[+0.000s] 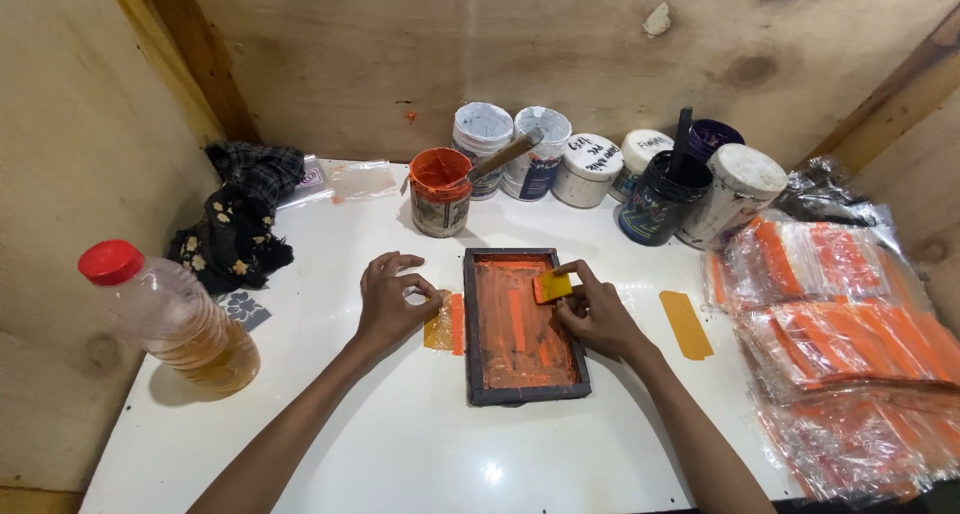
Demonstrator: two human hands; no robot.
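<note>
Your right hand (pixel 598 314) pinches a small yellow squeegee (pixel 552 286) against the orange-inked screen frame (pixel 520 326) at the white table's (pixel 400 444) centre, while your left hand (pixel 392 299), fingers curled, presses a clear pouch (pixel 446 324) just beside the frame.

A small hand-printing workshop is shown, walled in by bare plywood panels (pixel 420 44). A white counter (pixel 400 444) is crowded with ink-smeared paint tubs (pixel 590 169), an open orange ink pot (pixel 440 191) and a dark-framed printing screen (pixel 522 326) coated in orange. Stacks of orange-printed clear plastic bags (pixel 840 334) are piled at one side.
</note>
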